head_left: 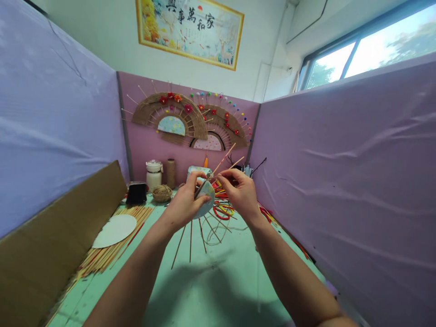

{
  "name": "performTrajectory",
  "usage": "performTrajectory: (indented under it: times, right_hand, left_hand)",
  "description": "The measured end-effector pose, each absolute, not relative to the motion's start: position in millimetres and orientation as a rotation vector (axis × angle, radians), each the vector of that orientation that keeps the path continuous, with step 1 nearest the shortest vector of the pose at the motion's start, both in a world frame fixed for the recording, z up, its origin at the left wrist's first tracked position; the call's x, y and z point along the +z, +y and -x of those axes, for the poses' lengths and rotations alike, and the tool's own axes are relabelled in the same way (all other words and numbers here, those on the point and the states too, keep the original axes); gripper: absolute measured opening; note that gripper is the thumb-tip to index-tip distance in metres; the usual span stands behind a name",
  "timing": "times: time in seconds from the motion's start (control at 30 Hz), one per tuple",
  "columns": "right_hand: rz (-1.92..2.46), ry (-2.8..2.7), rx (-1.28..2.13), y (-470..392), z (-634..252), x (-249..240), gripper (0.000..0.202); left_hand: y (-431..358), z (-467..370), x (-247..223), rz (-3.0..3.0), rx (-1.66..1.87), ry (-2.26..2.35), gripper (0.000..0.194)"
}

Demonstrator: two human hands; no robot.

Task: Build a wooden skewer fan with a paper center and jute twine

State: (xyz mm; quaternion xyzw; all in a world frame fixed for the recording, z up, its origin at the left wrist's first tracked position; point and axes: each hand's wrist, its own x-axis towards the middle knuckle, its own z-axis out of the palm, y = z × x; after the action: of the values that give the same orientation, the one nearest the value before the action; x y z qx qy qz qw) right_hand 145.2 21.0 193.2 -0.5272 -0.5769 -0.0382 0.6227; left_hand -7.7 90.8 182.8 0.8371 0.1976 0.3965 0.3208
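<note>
My left hand (185, 200) is closed around a half-round piece (207, 206) covered in pale blue patterned material. Thin wooden sticks (190, 240) fan out from it, some pointing down toward me and others up to the right. Opposite it, my right hand (241, 190) pinches a thin strand of twine (214, 176) close to the bases of the upper sticks. Below the piece, loose twine (218, 232) loops across the green tabletop. Red and yellow scissor handles (223, 212) lie just behind, partly covered by the sticks.
Bundled sticks with a white oval card (116, 230) lie left, beside a cardboard panel (61, 245). A twine ball (162, 193), a lidded jar (154, 176) and a twine spool (170, 173) stand behind. Two finished fan-shaped pieces (145, 111) hang on the back partition. Purple partition (347, 172) on the right.
</note>
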Motion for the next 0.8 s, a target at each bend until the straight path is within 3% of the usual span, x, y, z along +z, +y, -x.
performTrajectory:
  times: [0.5,0.8]
  right_hand:
    - [1.260,-1.331,-0.101,21,-150,181,0.015]
    - [1.258,-1.488,-0.354,21,-144,178,0.013]
  left_hand:
    - [95,7,181,-2.181,1.068,0.489,0.042]
    - [92,7,184,-2.104,1.137,0.457,0.043]
